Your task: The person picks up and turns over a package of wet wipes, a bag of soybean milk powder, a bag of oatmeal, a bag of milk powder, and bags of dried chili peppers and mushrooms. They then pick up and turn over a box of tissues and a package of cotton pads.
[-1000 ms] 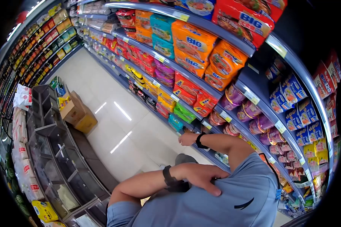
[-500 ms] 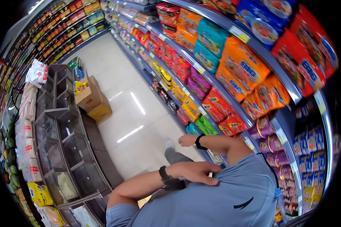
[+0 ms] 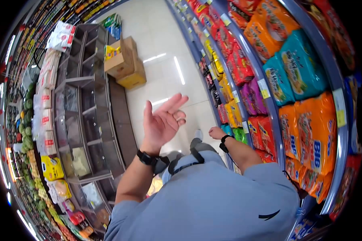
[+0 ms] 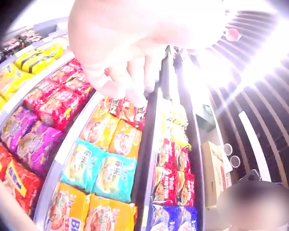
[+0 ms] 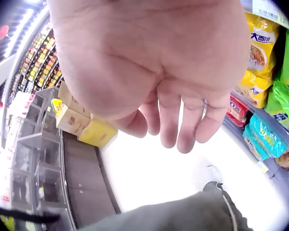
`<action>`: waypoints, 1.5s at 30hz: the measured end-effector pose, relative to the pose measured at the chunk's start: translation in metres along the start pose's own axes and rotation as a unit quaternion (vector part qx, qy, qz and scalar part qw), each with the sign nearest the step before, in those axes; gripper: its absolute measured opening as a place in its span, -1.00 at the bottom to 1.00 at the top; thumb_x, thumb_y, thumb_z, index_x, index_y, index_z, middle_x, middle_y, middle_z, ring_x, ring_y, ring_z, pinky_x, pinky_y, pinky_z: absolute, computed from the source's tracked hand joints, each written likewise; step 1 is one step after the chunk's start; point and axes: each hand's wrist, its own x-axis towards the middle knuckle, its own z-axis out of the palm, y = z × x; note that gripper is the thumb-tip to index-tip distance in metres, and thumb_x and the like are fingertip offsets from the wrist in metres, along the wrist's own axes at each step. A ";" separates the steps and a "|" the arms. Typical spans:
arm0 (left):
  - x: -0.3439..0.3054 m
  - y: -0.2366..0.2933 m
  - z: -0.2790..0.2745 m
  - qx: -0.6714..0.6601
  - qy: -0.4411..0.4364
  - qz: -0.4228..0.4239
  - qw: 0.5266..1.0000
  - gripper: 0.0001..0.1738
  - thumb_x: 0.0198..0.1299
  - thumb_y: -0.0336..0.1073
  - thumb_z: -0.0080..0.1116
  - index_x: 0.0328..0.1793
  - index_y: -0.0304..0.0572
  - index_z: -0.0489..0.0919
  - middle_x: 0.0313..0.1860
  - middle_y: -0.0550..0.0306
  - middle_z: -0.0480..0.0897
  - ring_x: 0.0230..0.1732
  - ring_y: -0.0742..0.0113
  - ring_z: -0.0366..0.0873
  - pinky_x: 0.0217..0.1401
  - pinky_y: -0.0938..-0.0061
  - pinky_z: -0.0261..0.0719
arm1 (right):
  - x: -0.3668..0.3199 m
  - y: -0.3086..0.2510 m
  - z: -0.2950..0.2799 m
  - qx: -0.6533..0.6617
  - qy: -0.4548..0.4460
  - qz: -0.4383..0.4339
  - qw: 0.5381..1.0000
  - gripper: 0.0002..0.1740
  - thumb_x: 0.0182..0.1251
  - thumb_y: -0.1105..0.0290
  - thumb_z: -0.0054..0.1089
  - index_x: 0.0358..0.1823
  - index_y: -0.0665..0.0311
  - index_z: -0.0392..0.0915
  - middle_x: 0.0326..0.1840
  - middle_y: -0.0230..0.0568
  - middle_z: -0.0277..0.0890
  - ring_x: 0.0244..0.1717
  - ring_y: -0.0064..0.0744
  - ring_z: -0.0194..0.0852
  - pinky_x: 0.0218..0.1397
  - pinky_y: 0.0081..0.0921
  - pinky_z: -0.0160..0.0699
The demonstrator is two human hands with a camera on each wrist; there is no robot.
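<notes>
My left hand [image 3: 163, 124] is raised in front of my body, palm up, with the thumb and some fingers extended and others bent; it holds nothing. In the left wrist view the same hand [image 4: 130, 43] is partly washed out by glare. Low beside the noodle shelf hangs my right hand [image 3: 217, 133]. The right wrist view shows its palm [image 5: 159, 72] and loosely bent fingers, with nothing in them and a ring on one. Nearest to it on the shelf are green noodle packs [image 3: 240, 135] and turquoise packs [image 5: 265, 137].
Shelves on the right carry orange noodle packs [image 3: 309, 132], turquoise ones [image 3: 297, 68] and purple ones [image 3: 254, 96]. Along the left runs a row of clear bins [image 3: 94, 124], with bagged goods [image 3: 44, 104] beyond. Cardboard boxes [image 3: 126, 66] stand on the tiled floor [image 3: 157, 76].
My left hand has come off the shirt front and risen, turning palm up over the aisle. The right hand still hangs low. The head view has swung right and down, nearer the orange packs.
</notes>
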 end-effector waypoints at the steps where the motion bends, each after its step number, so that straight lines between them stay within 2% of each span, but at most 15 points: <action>1: 0.009 0.007 0.002 -0.003 0.011 0.004 1.000 0.04 0.50 0.49 -0.52 0.68 -0.31 0.22 0.63 -0.11 0.36 0.17 0.16 0.63 0.27 0.26 0.54 | 0.002 0.002 -0.005 -0.021 -0.010 0.009 1.000 -0.72 0.20 0.28 0.26 -0.17 0.27 0.78 -0.16 0.01 0.77 -0.13 -0.11 0.76 0.03 -0.23 0.71; 7: 0.063 0.034 0.000 0.038 -0.065 0.013 0.997 0.13 0.43 0.59 -0.54 0.70 -0.29 0.17 0.63 -0.13 0.35 0.14 0.17 0.59 0.25 0.27 0.51 | 0.010 -0.023 -0.054 0.046 -0.021 0.052 0.997 -0.71 0.21 0.25 0.25 -0.17 0.24 0.78 -0.09 0.03 0.76 0.00 -0.01 0.74 0.15 -0.19 0.68; 10: 0.085 0.038 -0.012 0.045 -0.049 0.023 0.998 -0.02 0.52 0.46 -0.44 0.56 -0.32 0.39 0.50 -0.14 0.51 0.07 0.19 0.62 0.19 0.32 0.53 | 0.018 -0.024 -0.066 0.055 -0.012 0.051 0.997 -0.69 0.22 0.26 0.21 -0.14 0.27 0.78 -0.07 0.05 0.76 0.00 -0.01 0.74 0.14 -0.18 0.67; 12: 0.102 0.043 -0.045 0.161 0.000 0.020 0.987 -0.43 0.61 0.13 -0.16 0.18 -0.26 0.56 0.10 -0.03 0.70 -0.08 0.28 0.61 0.07 0.42 0.55 | 0.035 -0.006 -0.068 0.071 0.011 0.055 0.996 -0.68 0.22 0.26 0.18 -0.15 0.28 0.77 -0.09 0.07 0.76 -0.01 0.01 0.73 0.13 -0.16 0.67; 13: 0.111 0.045 -0.043 0.287 0.069 0.032 0.955 -0.84 0.52 -0.27 0.13 -0.16 -0.12 0.53 -0.28 0.25 0.63 -0.25 0.52 0.51 -0.11 0.56 0.48 | 0.039 -0.003 -0.073 0.087 0.006 0.056 0.995 -0.67 0.22 0.27 0.16 -0.16 0.31 0.76 -0.12 0.10 0.75 -0.01 0.04 0.73 0.13 -0.15 0.66; 16: 0.131 0.053 -0.101 0.665 0.118 0.071 0.734 -0.70 0.30 -0.34 0.33 -0.43 -0.20 0.45 -0.62 0.27 0.43 -0.54 0.51 0.32 -0.47 0.45 0.36 | 0.048 -0.016 -0.088 0.076 0.022 0.053 0.995 -0.74 0.27 0.30 0.18 -0.23 0.32 0.74 -0.33 -0.09 0.73 -0.28 -0.26 0.72 -0.17 -0.30 0.68; 19: 0.125 0.053 -0.217 0.722 0.185 -0.025 0.666 -0.65 0.30 -0.11 0.29 -0.34 -0.29 0.58 -0.53 -0.07 0.61 -0.49 0.15 0.52 -0.35 0.24 0.52 | 0.073 0.013 -0.078 0.112 0.011 0.066 0.991 -0.74 0.31 0.28 0.18 -0.25 0.33 0.73 -0.40 -0.15 0.73 -0.36 -0.34 0.71 -0.28 -0.33 0.67; 21: 0.085 0.045 -0.341 0.790 0.225 -0.139 0.552 -0.37 0.34 0.21 0.16 -0.21 -0.36 0.70 -0.16 -0.34 0.73 -0.08 -0.30 0.67 0.03 -0.02 0.61 | 0.083 0.013 -0.076 0.151 0.024 0.117 0.981 -0.76 0.32 0.31 0.16 -0.29 0.32 0.73 -0.45 -0.19 0.70 -0.41 -0.37 0.69 -0.33 -0.34 0.66; 25: -0.054 0.035 -0.508 0.772 0.330 -0.317 0.441 -0.27 0.35 0.31 0.02 -0.21 -0.31 0.78 -0.09 -0.31 0.75 0.04 -0.23 0.69 0.24 0.01 0.57 | 0.101 -0.040 -0.092 0.193 0.021 0.156 0.969 -0.77 0.28 0.35 0.16 -0.50 0.27 0.66 -0.57 -0.31 0.60 -0.47 -0.42 0.67 -0.37 -0.37 0.63; 28: -0.091 0.071 -0.495 0.660 0.358 -0.317 0.580 -0.46 0.34 0.15 0.11 -0.24 -0.21 0.80 -0.23 -0.15 0.79 -0.08 -0.03 0.74 0.12 0.11 0.63 | 0.140 -0.052 -0.092 0.190 -0.029 0.147 0.970 -0.82 0.29 0.37 0.18 -0.42 0.28 0.66 -0.52 -0.30 0.62 -0.47 -0.44 0.65 -0.42 -0.42 0.58; 30: -0.097 0.090 -0.497 0.655 0.386 -0.308 0.572 -0.50 0.34 0.10 0.16 -0.26 -0.23 0.78 -0.26 -0.14 0.79 -0.11 -0.02 0.74 0.09 0.14 0.63 | 0.170 -0.066 -0.087 0.180 -0.052 0.126 0.974 -0.85 0.32 0.39 0.21 -0.36 0.27 0.67 -0.48 -0.28 0.63 -0.47 -0.45 0.63 -0.48 -0.45 0.53; 32: -0.094 0.107 -0.510 0.623 0.397 -0.297 0.606 -0.52 0.36 0.07 0.17 -0.27 -0.24 0.77 -0.29 -0.14 0.78 -0.14 -0.02 0.74 0.06 0.16 0.63 | 0.205 -0.098 -0.095 -0.076 0.061 -0.014 0.995 -0.83 0.28 0.38 0.22 -0.23 0.29 0.72 -0.45 -0.26 0.65 -0.43 -0.42 0.64 -0.37 -0.43 0.60; 37: -0.040 0.156 -0.513 0.635 0.431 -0.240 0.595 -0.54 0.37 0.02 0.17 -0.25 -0.28 0.73 -0.28 -0.08 0.78 -0.21 0.12 0.72 -0.04 0.21 0.64 | 0.303 -0.200 -0.132 -0.022 -0.017 0.010 1.000 -0.74 0.29 0.37 0.26 -0.08 0.35 0.71 -0.33 -0.18 0.73 -0.32 -0.41 0.70 -0.20 -0.41 0.67; 39: -0.012 0.167 -0.498 0.505 0.502 -0.114 0.693 -0.58 0.37 -0.01 0.16 -0.18 -0.26 0.74 -0.26 -0.05 0.80 -0.22 0.16 0.74 -0.04 0.25 0.67 | 0.337 -0.241 -0.141 -0.037 -0.031 -0.042 0.998 -0.72 0.31 0.37 0.26 -0.05 0.40 0.69 -0.31 -0.16 0.74 -0.31 -0.41 0.71 -0.19 -0.41 0.68; 45: -0.003 0.177 -0.495 0.452 0.492 -0.081 0.740 -0.74 0.39 -0.22 0.13 -0.14 -0.26 0.71 -0.33 0.15 0.75 -0.35 0.45 0.60 -0.27 0.49 0.58 | 0.391 -0.356 -0.153 -0.091 -0.087 -0.100 0.987 -0.68 0.34 0.29 0.23 -0.01 0.35 0.70 -0.18 -0.10 0.76 -0.21 -0.31 0.75 -0.07 -0.34 0.72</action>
